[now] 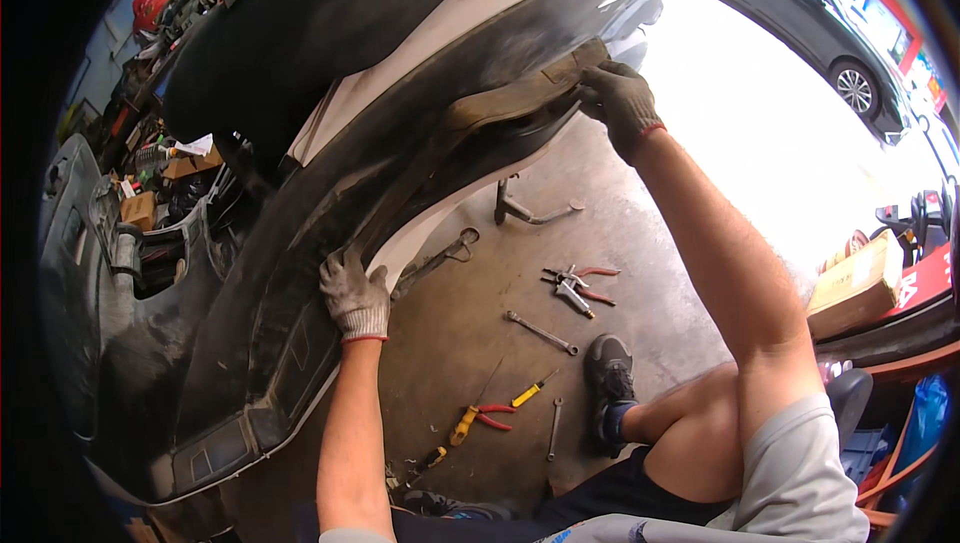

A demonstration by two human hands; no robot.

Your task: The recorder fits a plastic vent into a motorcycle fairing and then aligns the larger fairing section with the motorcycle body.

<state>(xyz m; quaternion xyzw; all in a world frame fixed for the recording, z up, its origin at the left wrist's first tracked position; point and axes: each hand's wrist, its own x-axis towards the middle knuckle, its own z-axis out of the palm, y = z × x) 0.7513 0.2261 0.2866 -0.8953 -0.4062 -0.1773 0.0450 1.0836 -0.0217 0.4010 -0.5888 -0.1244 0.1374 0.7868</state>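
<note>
A long, dusty black and white body panel (300, 233), apparently from a scooter, crosses the view diagonally. My left hand (355, 298), in a pale grey glove with a red-edged cuff, grips its lower-left edge beside a white trim strip. Higher up at the right, my right hand (624, 111), gloved too, holds the panel's edge by a dirty brown curved part (505, 103). On the floor below lie red-handled pliers (598, 273) with an air gun (576, 298), a spanner (542, 333), a smaller spanner (555, 433), a yellow screwdriver (527, 393) and more pliers (490, 416).
A metal bracket (530, 211) lies on the concrete floor (665, 323) beside my shoe (610, 388). Cluttered parts and boxes (180, 173) stand at the left. Cardboard boxes (855, 278) and shelving (890, 373) are at the right. A dark car (800, 33) is parked outside, top right.
</note>
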